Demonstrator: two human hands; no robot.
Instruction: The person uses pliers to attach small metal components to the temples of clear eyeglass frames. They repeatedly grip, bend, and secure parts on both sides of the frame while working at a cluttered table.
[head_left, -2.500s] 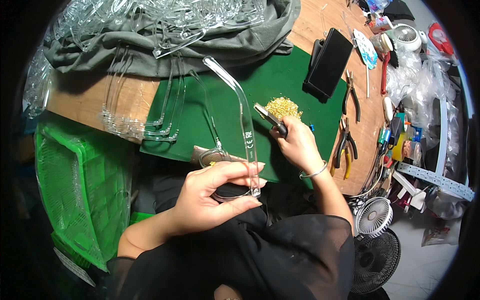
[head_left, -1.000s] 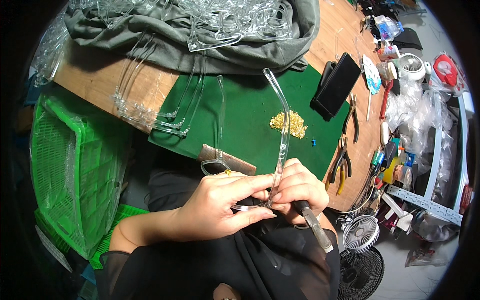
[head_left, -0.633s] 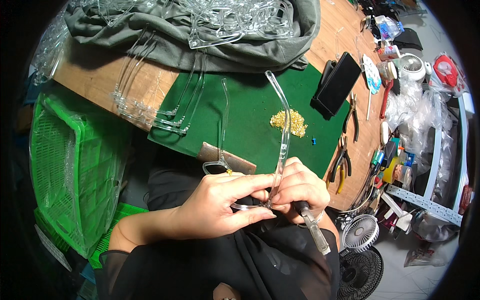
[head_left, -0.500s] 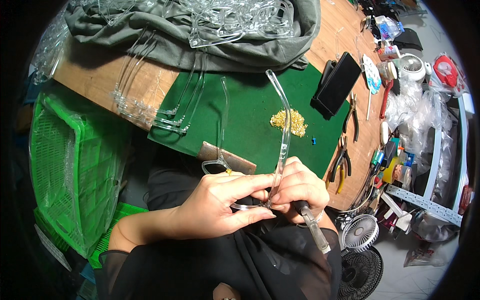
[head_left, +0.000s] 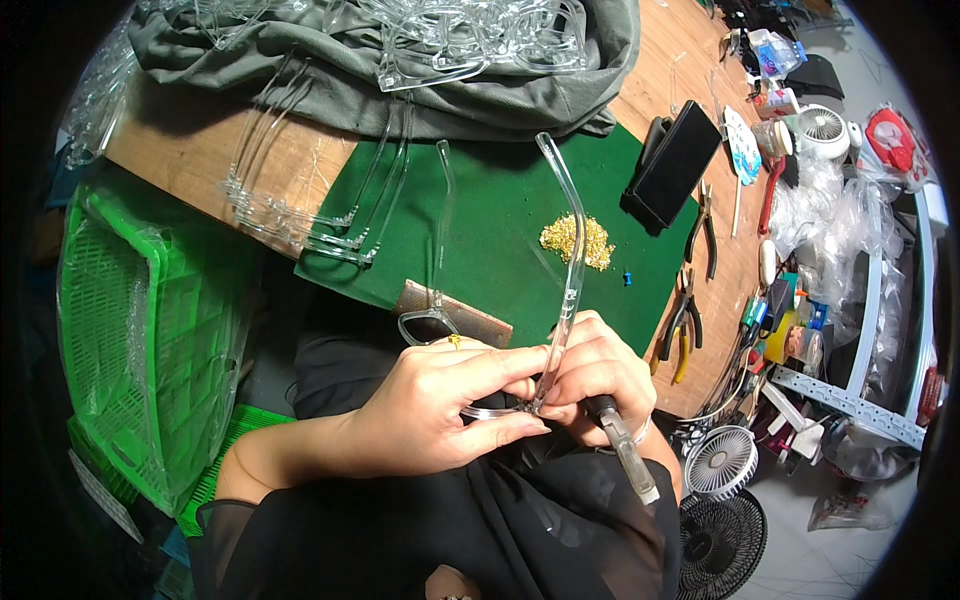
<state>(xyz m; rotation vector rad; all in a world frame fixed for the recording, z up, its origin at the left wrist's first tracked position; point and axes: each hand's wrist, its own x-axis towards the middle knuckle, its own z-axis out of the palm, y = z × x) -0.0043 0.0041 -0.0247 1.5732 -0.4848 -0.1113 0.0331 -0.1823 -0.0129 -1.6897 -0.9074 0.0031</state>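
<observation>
1. We pinch the clear glasses frame (head_left: 500, 408) with our left hand (head_left: 440, 410), close over the lap.
2. Our right hand (head_left: 600, 375) grips a screwdriver (head_left: 625, 450) and presses at the hinge.
3. The temple arm (head_left: 570, 260) runs far from the grip, over the green mat (head_left: 500, 200).

We see our right hand (head_left: 600, 375) gone from the pile of gold screws (head_left: 577, 240) to the clear glasses frame (head_left: 560, 300) beside our left hand (head_left: 440, 415); screwdriver (head_left: 625, 450) now pointing toward our lap.
</observation>
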